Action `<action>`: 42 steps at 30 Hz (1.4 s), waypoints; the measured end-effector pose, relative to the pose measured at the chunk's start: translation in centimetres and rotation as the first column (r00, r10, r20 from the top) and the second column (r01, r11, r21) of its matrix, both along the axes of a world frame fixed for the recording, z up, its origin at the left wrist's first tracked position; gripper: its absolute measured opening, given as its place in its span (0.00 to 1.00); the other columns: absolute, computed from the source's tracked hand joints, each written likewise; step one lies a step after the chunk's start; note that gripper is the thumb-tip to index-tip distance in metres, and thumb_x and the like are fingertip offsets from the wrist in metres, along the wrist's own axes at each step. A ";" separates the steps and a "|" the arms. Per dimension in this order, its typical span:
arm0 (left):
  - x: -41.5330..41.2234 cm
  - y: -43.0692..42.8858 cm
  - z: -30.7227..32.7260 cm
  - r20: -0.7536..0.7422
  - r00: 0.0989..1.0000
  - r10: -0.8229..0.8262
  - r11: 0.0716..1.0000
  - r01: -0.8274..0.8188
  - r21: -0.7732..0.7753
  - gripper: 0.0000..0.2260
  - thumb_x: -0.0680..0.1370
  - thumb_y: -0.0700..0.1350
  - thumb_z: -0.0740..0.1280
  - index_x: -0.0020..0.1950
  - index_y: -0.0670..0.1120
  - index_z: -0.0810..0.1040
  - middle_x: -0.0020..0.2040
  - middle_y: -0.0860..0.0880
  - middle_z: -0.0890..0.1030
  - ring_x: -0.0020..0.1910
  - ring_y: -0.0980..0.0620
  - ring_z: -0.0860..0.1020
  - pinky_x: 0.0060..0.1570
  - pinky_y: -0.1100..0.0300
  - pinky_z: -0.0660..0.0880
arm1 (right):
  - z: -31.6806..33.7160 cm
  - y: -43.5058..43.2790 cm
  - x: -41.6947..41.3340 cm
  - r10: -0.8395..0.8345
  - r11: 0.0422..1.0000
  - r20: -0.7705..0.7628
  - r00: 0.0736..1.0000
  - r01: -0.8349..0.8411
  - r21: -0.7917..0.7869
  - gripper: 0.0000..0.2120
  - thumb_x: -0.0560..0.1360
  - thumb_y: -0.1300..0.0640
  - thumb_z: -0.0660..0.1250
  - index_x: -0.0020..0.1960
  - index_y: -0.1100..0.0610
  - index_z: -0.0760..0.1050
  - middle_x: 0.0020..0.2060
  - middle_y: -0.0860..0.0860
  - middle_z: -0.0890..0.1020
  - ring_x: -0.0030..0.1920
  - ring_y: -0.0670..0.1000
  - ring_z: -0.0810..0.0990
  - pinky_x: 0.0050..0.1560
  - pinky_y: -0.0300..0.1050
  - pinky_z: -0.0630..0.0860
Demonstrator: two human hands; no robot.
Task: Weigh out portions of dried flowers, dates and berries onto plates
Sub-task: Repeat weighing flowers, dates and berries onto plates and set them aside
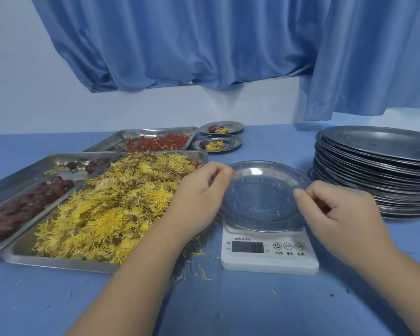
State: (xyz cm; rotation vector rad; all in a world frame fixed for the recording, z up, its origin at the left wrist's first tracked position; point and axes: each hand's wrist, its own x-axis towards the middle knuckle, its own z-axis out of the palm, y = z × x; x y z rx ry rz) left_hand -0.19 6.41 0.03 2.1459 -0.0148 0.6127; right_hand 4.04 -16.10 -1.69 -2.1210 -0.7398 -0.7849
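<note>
Now L hand [199,190] + R hand [337,212] pinch plate [260,190] on scale [269,260] — reads 0.0.

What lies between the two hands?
In the head view, the empty plate on the scale; the left hand and right hand hold its rim.

A blue curtain [180,40] hangs in heavy folds across the upper part of the room, its hem bunched along a white ledge [264,90] that juts from the white wall [15,69]. On the right it drops lower, nearly to the table [228,311], whose top is plain blue. The light is soft, even and cool
</note>
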 end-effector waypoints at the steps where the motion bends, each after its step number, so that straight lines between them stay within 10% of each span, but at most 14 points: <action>1: -0.1 0.1 0.0 0.018 1.000 0.001 0.998 -0.002 0.057 0.12 0.80 0.54 0.59 0.46 0.53 0.80 0.39 0.53 0.80 0.38 0.55 0.78 0.39 0.63 0.73 | -0.4 -0.2 -0.1 0.005 1.000 0.006 1.000 -0.005 -0.026 0.20 0.76 0.51 0.65 0.28 0.55 0.68 0.21 0.50 0.69 0.30 0.50 0.71 0.29 0.40 0.65; 6: 0.1 1.7 1.2 0.097 0.993 0.072 0.994 -0.079 0.074 0.13 0.82 0.48 0.60 0.42 0.56 0.81 0.28 0.54 0.79 0.27 0.61 0.74 0.31 0.68 0.70 | -0.8 -1.4 -0.3 0.051 0.996 0.024 0.998 -0.049 -0.072 0.18 0.73 0.49 0.63 0.27 0.54 0.68 0.30 0.50 0.74 0.28 0.46 0.70 0.28 0.32 0.63; 12: 1.8 7.0 4.0 -0.008 0.984 0.175 0.982 -0.174 0.077 0.19 0.81 0.36 0.58 0.51 0.60 0.78 0.44 0.56 0.82 0.40 0.53 0.81 0.27 0.67 0.72 | -1.1 -0.9 0.1 0.103 0.991 0.001 0.995 -0.103 -0.083 0.21 0.76 0.49 0.66 0.27 0.54 0.68 0.23 0.49 0.71 0.27 0.46 0.69 0.28 0.35 0.64; 25: 6.5 11.0 4.3 -0.438 0.845 0.307 0.708 0.105 0.698 0.21 0.78 0.41 0.67 0.71 0.53 0.72 0.68 0.48 0.75 0.62 0.49 0.76 0.62 0.53 0.73 | -1.5 -1.2 0.5 0.175 0.974 -0.082 0.981 -0.185 -0.135 0.19 0.73 0.49 0.67 0.27 0.49 0.65 0.23 0.45 0.70 0.25 0.45 0.67 0.28 0.37 0.65; 34: 5.2 12.4 7.1 -0.364 0.888 0.281 0.833 -0.037 0.552 0.09 0.78 0.52 0.68 0.57 0.55 0.79 0.48 0.53 0.82 0.46 0.52 0.80 0.46 0.56 0.77 | -1.0 -1.4 0.3 0.172 0.979 -0.066 0.983 -0.177 -0.096 0.18 0.74 0.48 0.65 0.27 0.51 0.68 0.24 0.47 0.72 0.26 0.46 0.70 0.28 0.35 0.64; 42: 3.2 13.7 7.7 -0.391 0.905 0.165 0.978 -0.097 0.187 0.07 0.80 0.42 0.67 0.56 0.49 0.81 0.48 0.43 0.83 0.44 0.47 0.82 0.43 0.56 0.81 | -0.7 -1.4 -0.1 0.188 0.979 -0.095 0.978 -0.195 -0.066 0.17 0.73 0.50 0.66 0.27 0.49 0.66 0.23 0.46 0.72 0.26 0.46 0.69 0.28 0.34 0.64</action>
